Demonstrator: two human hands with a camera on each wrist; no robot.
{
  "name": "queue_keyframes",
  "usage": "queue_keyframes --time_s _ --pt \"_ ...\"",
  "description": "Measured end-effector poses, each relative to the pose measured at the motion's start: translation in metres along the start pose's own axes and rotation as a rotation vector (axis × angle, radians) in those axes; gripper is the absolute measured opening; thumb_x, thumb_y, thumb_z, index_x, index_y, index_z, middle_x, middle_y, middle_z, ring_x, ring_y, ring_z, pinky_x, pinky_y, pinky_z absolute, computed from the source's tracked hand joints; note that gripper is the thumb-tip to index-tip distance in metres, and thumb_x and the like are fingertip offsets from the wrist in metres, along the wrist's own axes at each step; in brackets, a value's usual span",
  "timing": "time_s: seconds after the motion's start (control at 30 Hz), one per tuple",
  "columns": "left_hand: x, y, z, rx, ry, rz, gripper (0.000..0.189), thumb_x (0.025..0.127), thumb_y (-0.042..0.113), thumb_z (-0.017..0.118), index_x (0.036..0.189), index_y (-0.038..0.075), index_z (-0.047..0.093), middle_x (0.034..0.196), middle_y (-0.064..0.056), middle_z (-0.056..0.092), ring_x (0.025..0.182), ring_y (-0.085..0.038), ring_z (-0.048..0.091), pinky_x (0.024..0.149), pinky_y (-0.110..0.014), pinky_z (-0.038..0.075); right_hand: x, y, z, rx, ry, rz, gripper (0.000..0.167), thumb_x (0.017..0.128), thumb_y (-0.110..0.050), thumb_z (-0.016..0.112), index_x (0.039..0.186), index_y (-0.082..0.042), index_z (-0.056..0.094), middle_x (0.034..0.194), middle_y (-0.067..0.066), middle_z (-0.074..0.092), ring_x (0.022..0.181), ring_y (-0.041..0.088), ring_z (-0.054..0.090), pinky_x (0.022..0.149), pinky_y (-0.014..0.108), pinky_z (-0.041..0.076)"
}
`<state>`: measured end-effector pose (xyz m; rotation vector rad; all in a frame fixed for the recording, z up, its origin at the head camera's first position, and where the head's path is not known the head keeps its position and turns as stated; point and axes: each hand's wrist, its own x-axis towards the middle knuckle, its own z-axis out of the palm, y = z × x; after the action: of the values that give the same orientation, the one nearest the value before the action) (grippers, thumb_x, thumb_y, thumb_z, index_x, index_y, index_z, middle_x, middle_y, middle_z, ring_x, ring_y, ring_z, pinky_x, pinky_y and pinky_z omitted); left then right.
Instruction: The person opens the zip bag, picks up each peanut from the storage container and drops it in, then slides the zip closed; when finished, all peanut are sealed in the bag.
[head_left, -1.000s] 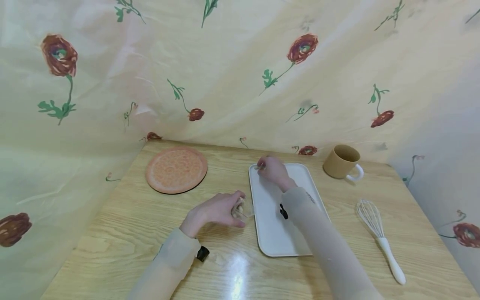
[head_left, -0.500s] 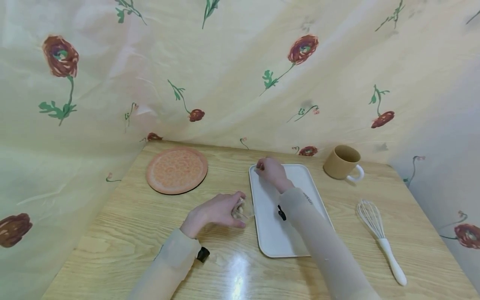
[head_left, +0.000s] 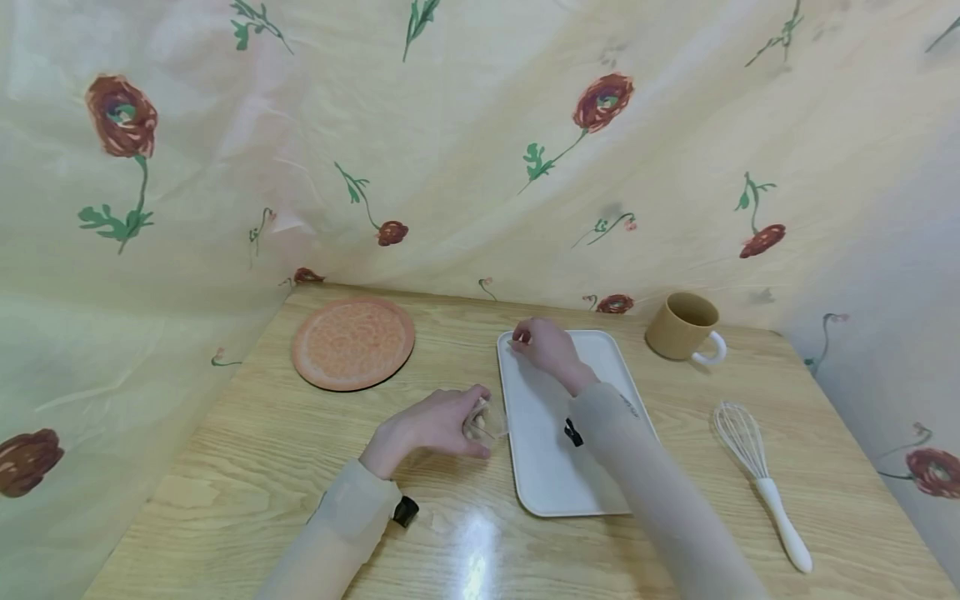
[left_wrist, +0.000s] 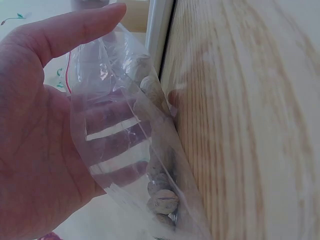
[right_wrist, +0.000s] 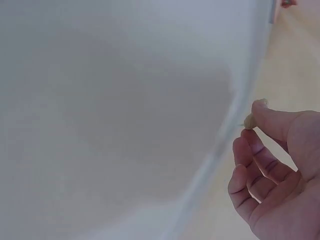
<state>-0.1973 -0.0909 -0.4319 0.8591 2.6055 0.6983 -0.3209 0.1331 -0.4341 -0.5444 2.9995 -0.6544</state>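
My left hand [head_left: 431, 423] lies around a clear plastic zip bag [head_left: 493, 418] on the table, just left of the white tray [head_left: 555, 467]. In the left wrist view, the thumb is at the bag's mouth and the other fingers show through its side. Several small beige, nut-like pieces [left_wrist: 163, 201] lie along the bottom of the bag. Over the tray's far left corner, my right hand [head_left: 546, 346] pinches one small beige nut-like piece [right_wrist: 249, 121] between thumb and forefinger. The right wrist view shows this piece close to the tray's rim.
A round orange-pink mat [head_left: 354, 343] lies at the back left. To the right of the tray stand a tan mug [head_left: 678, 329] with a white handle and, nearer, a white whisk [head_left: 761, 475]. Floral cloth [head_left: 450, 150] hangs behind the wooden table [head_left: 247, 450].
The right hand stays over the tray's far left corner, its fingertips and forearm shifting slightly. The left hand and the bag keep their place.
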Motion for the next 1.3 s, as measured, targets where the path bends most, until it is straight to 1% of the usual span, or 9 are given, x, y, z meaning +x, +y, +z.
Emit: queue_keyframes --time_s 0.13,0.23,0.4,0.5,0.6,0.77,0.87,0.97,1.3 --pt "0.000 0.000 0.000 -0.005 0.000 0.000 0.080 0.083 0.045 0.079 0.145 0.012 0.042 0.126 -0.008 0.063 0.112 -0.022 0.060 0.099 -0.040 0.045 -0.011 -0.006 -0.011 0.021 0.008 -0.034 0.016 0.096 -0.019 0.068 0.105 -0.007 0.073 0.095 0.007 0.068 0.082 0.022 0.061 0.071 0.039 0.049" --pt "-0.001 0.000 0.000 -0.006 0.001 0.000 0.080 0.083 0.046 0.079 0.145 0.012 0.042 0.125 -0.008 0.063 0.112 -0.022 0.060 0.098 -0.040 0.045 -0.022 -0.012 -0.020 0.041 0.034 -0.077 0.014 0.096 -0.020 0.069 0.102 -0.009 0.073 0.091 0.004 0.067 0.078 0.020 0.059 0.067 0.036 0.048" --pt "-0.001 0.000 -0.001 -0.001 0.005 -0.004 0.080 0.083 0.045 0.079 0.145 0.013 0.042 0.123 -0.007 0.063 0.109 -0.019 0.060 0.095 -0.038 0.046 -0.047 -0.029 -0.026 0.087 0.085 -0.220 0.007 0.093 -0.015 0.073 0.096 -0.009 0.074 0.085 0.001 0.064 0.071 0.016 0.055 0.062 0.033 0.046" --pt "-0.001 -0.001 -0.001 0.001 0.003 -0.006 0.080 0.083 0.046 0.079 0.145 0.013 0.042 0.122 -0.006 0.064 0.108 -0.019 0.061 0.095 -0.038 0.046 -0.063 -0.038 -0.026 0.101 0.104 -0.312 0.005 0.091 -0.012 0.074 0.095 -0.009 0.075 0.085 -0.002 0.064 0.071 0.013 0.055 0.062 0.031 0.046" --pt "0.000 -0.001 -0.001 0.004 0.001 -0.002 0.080 0.083 0.047 0.078 0.145 0.013 0.041 0.123 -0.006 0.064 0.109 -0.019 0.061 0.095 -0.038 0.046 -0.077 -0.042 -0.024 0.117 0.115 -0.382 0.005 0.090 -0.010 0.075 0.095 -0.009 0.075 0.086 -0.005 0.064 0.072 0.010 0.055 0.063 0.029 0.046" --pt "0.000 -0.001 -0.001 0.012 0.004 0.003 0.081 0.082 0.048 0.078 0.145 0.013 0.041 0.122 -0.007 0.064 0.109 -0.021 0.060 0.094 -0.039 0.047 -0.094 -0.044 -0.021 0.169 0.064 -0.487 0.009 0.088 -0.005 0.076 0.096 -0.007 0.074 0.091 -0.005 0.064 0.076 0.009 0.058 0.066 0.034 0.052" --pt "0.000 -0.001 -0.001 0.006 0.005 0.001 0.080 0.082 0.048 0.078 0.145 0.014 0.042 0.121 -0.006 0.064 0.107 -0.020 0.060 0.093 -0.038 0.047 -0.101 -0.043 -0.018 0.179 0.018 -0.520 0.011 0.088 -0.003 0.076 0.097 -0.006 0.073 0.092 -0.005 0.064 0.078 0.009 0.059 0.068 0.038 0.054" --pt "0.000 -0.001 -0.001 -0.007 0.005 -0.001 0.078 0.082 0.045 0.079 0.144 0.015 0.043 0.120 -0.005 0.063 0.106 -0.019 0.060 0.092 -0.037 0.046 -0.107 -0.043 -0.014 0.162 -0.005 -0.530 0.011 0.088 -0.003 0.075 0.098 -0.007 0.074 0.093 -0.006 0.063 0.078 0.008 0.059 0.068 0.036 0.054" --pt "0.000 -0.001 -0.002 -0.004 0.009 0.013 0.077 0.082 0.045 0.080 0.142 0.013 0.044 0.114 -0.003 0.064 0.100 -0.016 0.060 0.089 -0.035 0.046 -0.120 -0.047 -0.003 0.106 -0.005 -0.561 0.015 0.087 0.000 0.075 0.096 -0.011 0.074 0.096 -0.005 0.062 0.080 0.008 0.059 0.070 0.029 0.052"
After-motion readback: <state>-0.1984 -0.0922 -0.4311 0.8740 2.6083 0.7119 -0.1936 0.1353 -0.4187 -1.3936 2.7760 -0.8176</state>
